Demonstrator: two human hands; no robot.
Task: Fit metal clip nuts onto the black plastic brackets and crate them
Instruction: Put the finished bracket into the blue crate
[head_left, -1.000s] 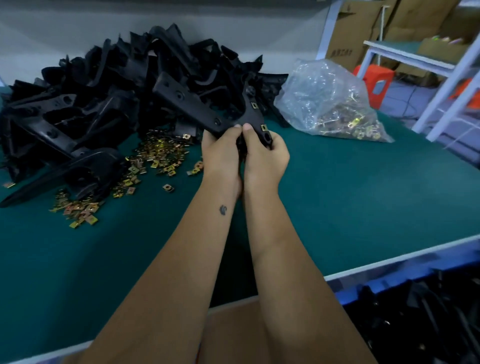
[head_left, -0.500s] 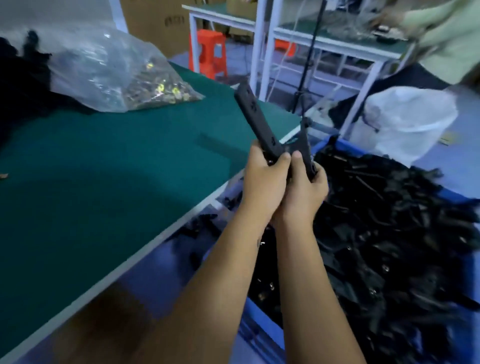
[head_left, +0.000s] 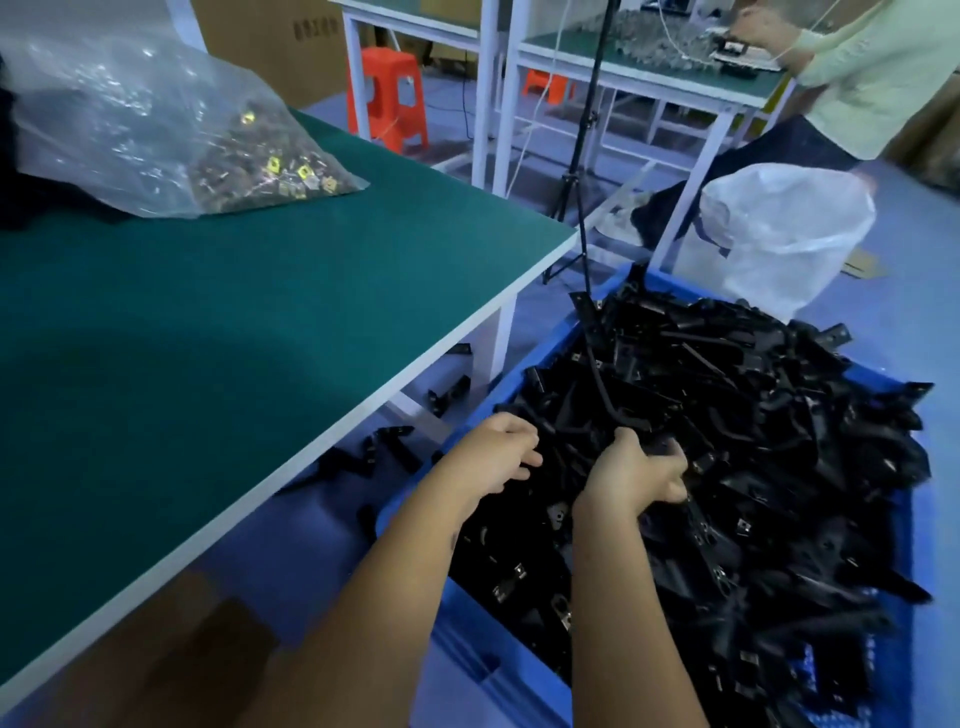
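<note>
Brackets (head_left: 727, 415): black plastic, heaped above the rim of a blue crate (head_left: 914, 519) on the floor, just beside the bench's right edge. 1 bracket (head_left: 597, 364) stands up out of the pile, apart from both hands. Left hand (head_left: 498, 457): fingers loosely curled, holding nothing, over the crate's near-left rim. Right hand (head_left: 634, 473): fingers spread, resting on the heap, gripping nothing. Bench (head_left: 260, 312): green top, white edge, wide bare surface. Clip nuts in a clear bag (head_left: 156, 119) at its far side. Several loose brackets (head_left: 363, 457) on the floor under the bench edge.
</note>
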